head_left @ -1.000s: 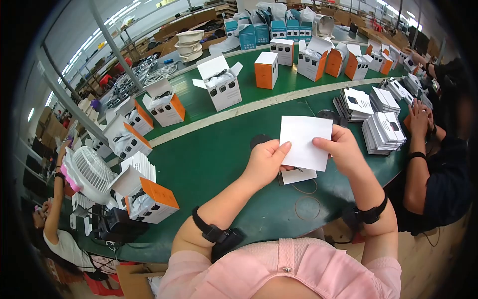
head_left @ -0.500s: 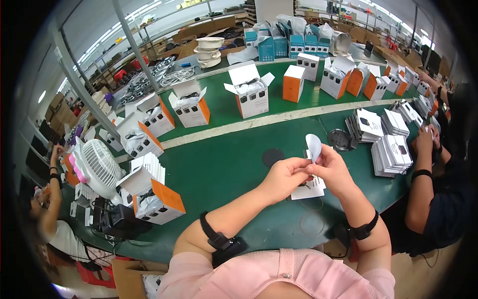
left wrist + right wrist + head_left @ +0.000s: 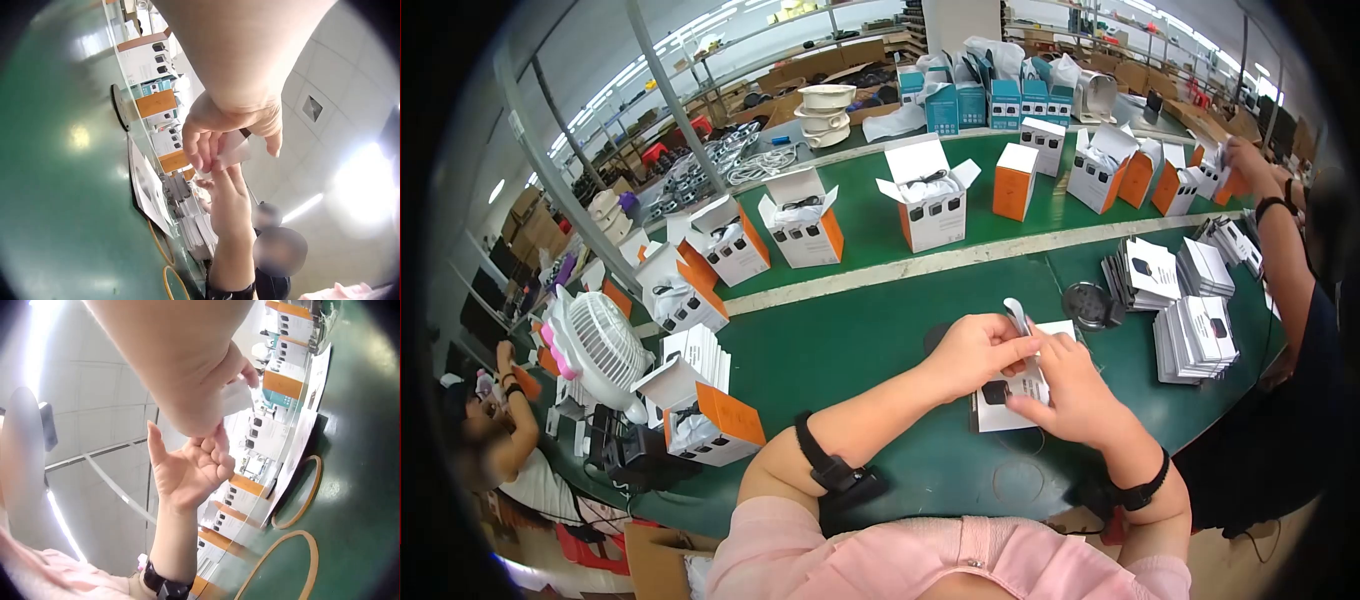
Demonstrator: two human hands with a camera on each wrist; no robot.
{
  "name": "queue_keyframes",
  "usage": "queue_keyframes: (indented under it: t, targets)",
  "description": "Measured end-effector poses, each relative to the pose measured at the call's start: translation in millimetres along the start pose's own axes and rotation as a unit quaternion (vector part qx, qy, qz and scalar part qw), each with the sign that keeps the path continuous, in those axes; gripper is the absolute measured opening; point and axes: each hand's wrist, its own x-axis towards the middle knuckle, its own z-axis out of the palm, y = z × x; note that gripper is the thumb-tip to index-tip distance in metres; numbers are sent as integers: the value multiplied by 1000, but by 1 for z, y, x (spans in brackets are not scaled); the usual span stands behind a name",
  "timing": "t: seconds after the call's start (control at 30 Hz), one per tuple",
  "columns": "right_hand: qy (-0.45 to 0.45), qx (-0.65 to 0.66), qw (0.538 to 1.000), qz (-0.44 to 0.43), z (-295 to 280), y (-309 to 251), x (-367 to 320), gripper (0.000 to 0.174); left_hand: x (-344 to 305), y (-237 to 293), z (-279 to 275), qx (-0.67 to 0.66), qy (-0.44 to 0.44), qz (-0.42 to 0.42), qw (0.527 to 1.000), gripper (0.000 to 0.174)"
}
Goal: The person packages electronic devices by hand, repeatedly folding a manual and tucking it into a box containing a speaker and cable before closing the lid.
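My left hand and right hand meet over the table, fingers curled around a folded piece of white paper that stands up between them. In the left wrist view the paper shows between the fingertips of both hands. The right wrist view has the paper at the right fingers, while the left thumb sticks out to the side. Right below the hands lie white printed leaflets, partly covered by them.
Stacks of printed booklets stand at the right, near another person's arm. A black round part lies before them. Open camera boxes line the back. A white fan and an open box stand left. Rubber bands lie nearby.
The white sheet, flat between both hands a second ago, has been folded into a narrow piece. The hands have come close together. The person on the right has reached an arm toward the back boxes.
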Motion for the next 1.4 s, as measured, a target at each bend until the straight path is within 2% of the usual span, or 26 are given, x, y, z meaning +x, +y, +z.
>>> queue_keyframes:
  t: [0.03,0.17,0.2,0.23,0.27,0.3,0.33,0.4,0.47,0.5,0.53,0.6,0.67,0.7,0.73,0.77,0.8,0.87,0.9,0.93,1.0,1.03,1.1,1.27,1.33,1.4]
  targets:
    - [-69,33,997,-23,-9,7,-3,63,-1,1,-3,-15,-27,11,999,19]
    - [-37,-17,997,-73,11,27,-2,68,7,-20,-16,24,-110,52,992,17]
    - [7,123,992,-31,25,19,-1,69,5,-24,-13,19,-114,48,992,17]
    - [58,256,965,11,32,13,1,70,6,-24,-5,-70,-73,76,992,19]
    - [64,252,966,13,30,6,5,70,8,-24,-3,-155,-34,105,982,21]
    - [63,69,995,28,24,-3,6,71,9,-23,-5,-121,-18,93,988,19]
    - [56,-114,991,46,22,-10,6,72,9,-22,-6,-120,-26,88,988,19]
    - [18,-104,993,49,24,-10,5,74,5,-17,-4,-124,48,51,990,27]
    - [28,-5,999,19,21,4,5,74,13,-28,-10,-92,50,55,993,25]
    - [88,96,991,-36,32,33,7,64,15,-32,-15,-137,33,83,987,25]
    - [144,473,868,50,34,32,10,53,15,-31,-21,-182,16,113,977,24]
    - [157,566,796,144,25,32,12,38,20,-26,-26,-150,17,132,980,18]
    - [167,531,820,133,36,39,14,30,30,-25,-36,-3,-33,150,988,13]
    - [180,493,843,122,42,43,16,23,34,-14,-44,79,12,147,986,13]
    - [179,490,845,118,44,45,17,23,54,-21,-62,93,101,240,961,17]
    - [201,484,841,137,44,46,17,18,70,-12,-84,244,300,283,878,21]
    - [223,477,835,157,47,48,17,14,84,4,-101,223,442,215,842,32]
    - [227,477,835,154,59,48,19,13,116,7,-149,92,560,110,816,57]
    - [224,460,846,154,67,44,23,14,141,-11,-173,151,614,133,763,50]
    - [221,442,856,154,72,43,24,14,143,-7,-179,148,612,136,765,50]
    - [237,425,861,149,81,43,29,17,144,-4,-187,60,416,7,907,42]
    - [238,452,846,155,80,37,32,18,145,-5,-186,88,417,56,903,30]
    - [231,500,817,170,73,29,34,19,143,-3,-183,96,419,66,900,26]
    - [217,504,816,179,74,37,30,22,74,23,-174,67,416,152,894,20]
    - [152,483,848,159,70,33,26,27,28,31,-173,96,391,170,900,22]
    - [133,478,854,157,61,16,23,31,-22,38,-155,141,411,139,890,19]
